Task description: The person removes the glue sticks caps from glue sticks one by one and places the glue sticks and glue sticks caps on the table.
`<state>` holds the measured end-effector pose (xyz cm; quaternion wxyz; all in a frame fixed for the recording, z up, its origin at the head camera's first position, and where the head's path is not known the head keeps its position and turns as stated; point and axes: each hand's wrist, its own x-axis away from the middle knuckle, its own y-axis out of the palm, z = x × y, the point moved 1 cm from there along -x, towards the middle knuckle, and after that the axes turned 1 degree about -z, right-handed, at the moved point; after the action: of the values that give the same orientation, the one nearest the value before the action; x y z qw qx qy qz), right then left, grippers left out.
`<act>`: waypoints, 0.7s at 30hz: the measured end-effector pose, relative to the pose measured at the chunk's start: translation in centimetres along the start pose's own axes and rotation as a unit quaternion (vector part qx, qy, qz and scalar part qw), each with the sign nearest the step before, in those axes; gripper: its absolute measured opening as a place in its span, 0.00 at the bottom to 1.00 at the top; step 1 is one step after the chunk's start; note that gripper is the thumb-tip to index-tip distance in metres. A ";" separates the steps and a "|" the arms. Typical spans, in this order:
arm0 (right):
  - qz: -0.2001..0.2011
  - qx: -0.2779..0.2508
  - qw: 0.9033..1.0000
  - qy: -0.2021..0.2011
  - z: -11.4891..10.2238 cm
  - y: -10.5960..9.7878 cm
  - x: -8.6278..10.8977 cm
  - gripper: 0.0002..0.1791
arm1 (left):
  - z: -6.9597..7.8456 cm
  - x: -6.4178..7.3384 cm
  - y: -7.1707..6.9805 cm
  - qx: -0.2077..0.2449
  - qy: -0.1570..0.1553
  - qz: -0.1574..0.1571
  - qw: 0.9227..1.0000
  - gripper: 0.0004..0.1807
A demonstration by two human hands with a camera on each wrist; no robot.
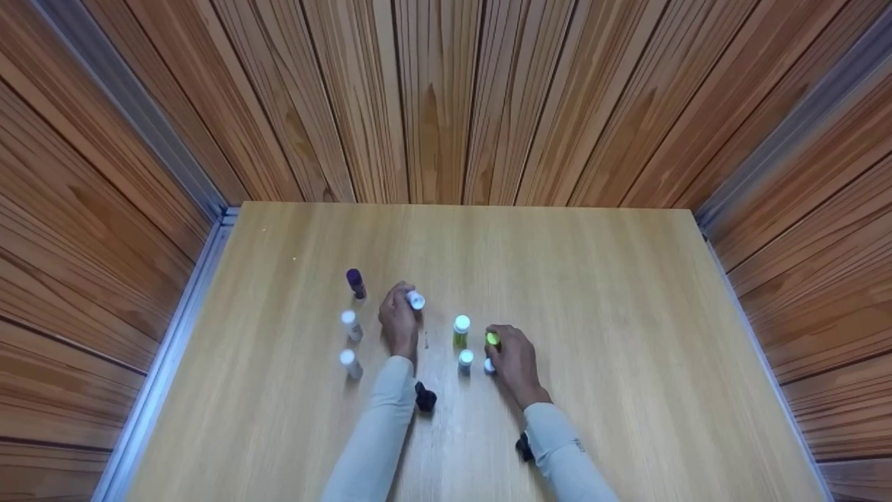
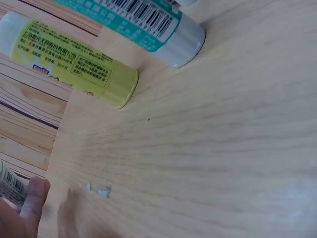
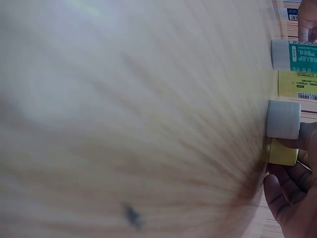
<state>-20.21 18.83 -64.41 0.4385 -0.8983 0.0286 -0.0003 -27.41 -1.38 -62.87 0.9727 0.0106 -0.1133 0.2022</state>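
Note:
My left hand [image 1: 400, 324] grips a white glue stick [image 1: 416, 300] with a barcode label [image 2: 11, 184], its round end towards me. My right hand [image 1: 514, 355] has its fingers around a yellow-green glue stick [image 1: 493, 339], whose yellow lower end [image 3: 283, 152] shows by the fingers. Close beside it stands another glue stick [image 1: 489, 366], its pale grey base [image 3: 283, 119] near the same fingers. Between the hands stand a yellow glue stick [image 2: 74, 62] with a white cap and a teal glue stick [image 2: 143, 25] with a barcode, both upright on the table.
Left of the left hand, a purple glue stick [image 1: 356, 283] and two white glue sticks, one nearer [image 1: 351, 364] and one farther [image 1: 352, 325], stand in a column. Wood-plank walls [image 1: 432, 104] enclose the wooden table [image 1: 613, 293] at the back and both sides.

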 end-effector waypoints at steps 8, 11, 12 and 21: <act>-0.001 0.003 1.000 -0.006 0.1 -0.1 0.0 0.16 | -0.2 0.3 -0.1 -0.015 -0.008 0.013 1.000 0.09; 0.001 0.002 1.000 -0.007 0.1 -0.2 0.1 0.16 | -0.1 0.5 0.0 0.002 -0.029 0.000 1.000 0.09; 0.001 0.001 1.000 -0.007 0.1 -0.2 0.1 0.17 | 0.0 0.6 0.0 0.011 -0.035 -0.003 0.999 0.10; 0.001 -0.011 1.000 0.006 0.0 -0.2 0.1 0.17 | 0.3 1.5 0.1 0.106 0.044 -0.025 0.993 0.27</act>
<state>-20.14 18.95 -64.26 0.4284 -0.9030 0.0324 -0.0047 -26.22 -0.71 -62.24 0.9750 0.1079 -0.0474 0.1886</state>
